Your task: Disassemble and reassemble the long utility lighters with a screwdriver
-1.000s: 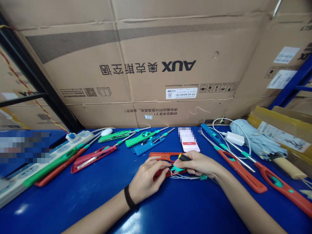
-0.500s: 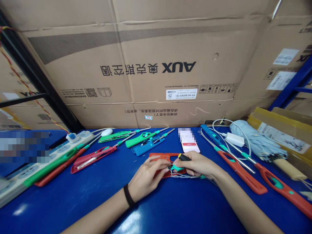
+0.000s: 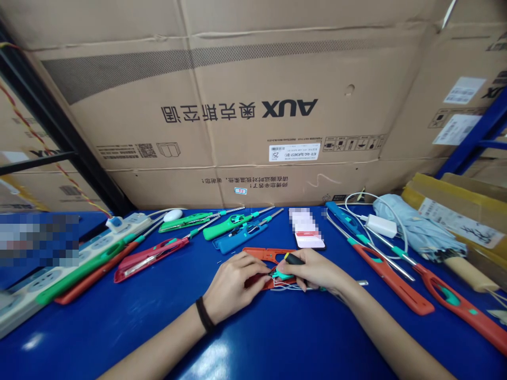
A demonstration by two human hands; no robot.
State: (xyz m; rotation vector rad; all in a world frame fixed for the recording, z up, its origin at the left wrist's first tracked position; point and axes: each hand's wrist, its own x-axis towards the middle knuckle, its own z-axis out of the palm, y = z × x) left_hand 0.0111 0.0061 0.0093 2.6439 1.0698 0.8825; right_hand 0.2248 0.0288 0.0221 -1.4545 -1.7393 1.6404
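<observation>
In the head view, my left hand (image 3: 236, 277) is closed on the left end of an opened orange gas lighter casing (image 3: 273, 285), fingertips at its inner parts. My right hand (image 3: 319, 272) grips a small screwdriver (image 3: 293, 258) with a black and yellow handle; its tip is hidden. A teal trigger (image 3: 280, 275) lies under the right fingers, with thin white wires (image 3: 287, 287) running below it. Behind the hands rests the other orange casing half (image 3: 256, 252). The lighter's metal tube end (image 3: 362, 283) pokes out right of my right hand.
Green, blue and red lighters lie left, including a blue one (image 3: 241, 240); several more lie right, such as an orange one (image 3: 392, 274). A phone (image 3: 309, 240) sits behind my hands. A power strip (image 3: 47, 279), white charger (image 3: 381, 226) and folded umbrella (image 3: 415, 227) flank the blue table.
Both hands have shifted slightly left with the orange casing and the screwdriver. The end of the metal tube now shows beyond my right hand.
</observation>
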